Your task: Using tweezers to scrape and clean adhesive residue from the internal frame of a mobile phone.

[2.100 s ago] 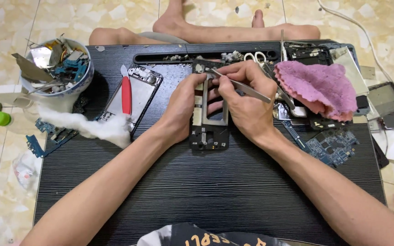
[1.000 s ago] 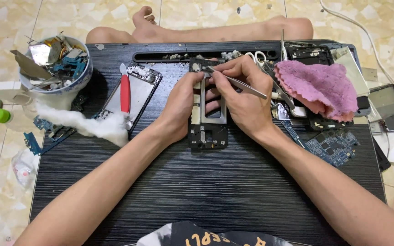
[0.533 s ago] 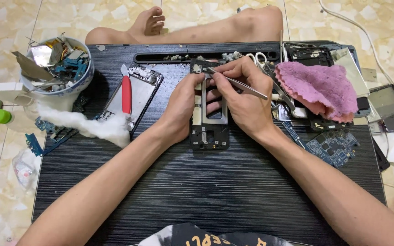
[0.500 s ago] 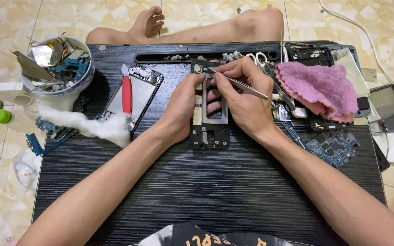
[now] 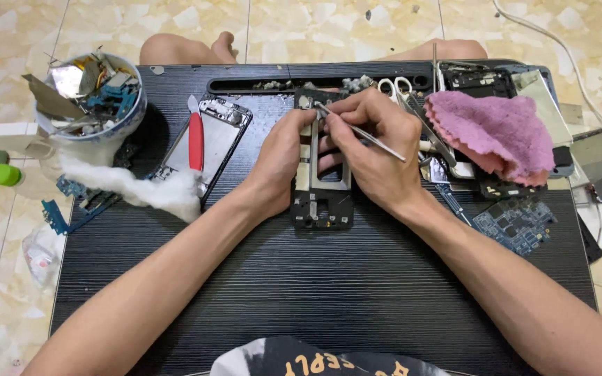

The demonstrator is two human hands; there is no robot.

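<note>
Phone frame: a stripped handset chassis, black at the lower end with small component wells, a pale metal midsection and a rectangular opening in the middle; it lies flat on the dark ribbed work mat, near the mat's centre and directly between the two hands; its long axis runs away from the person, lower end toward the body, upper end toward the black tool tray at the far edge.

Left hand: curled against the frame's left edge, fingers closed on the upper left side, bracing it; right hand: closed in a pinch grip on metal tweezers, resting over the frame's right edge; the tweezer tips point up and to the left, meeting the frame near its upper left corner, just beside the left hand's fingertips. Both hands touch the frame; the right is the working hand, the left the holding hand; whether the tips hold any part cannot be told.

Surroundings: a second phone housing with a red-handled pry tool lies left of the left hand; a wad of white cotton sits beside it; a bowl of scrap parts stands at the far left corner; a pink cloth, scissors and a blue circuit board lie to the right.
</note>
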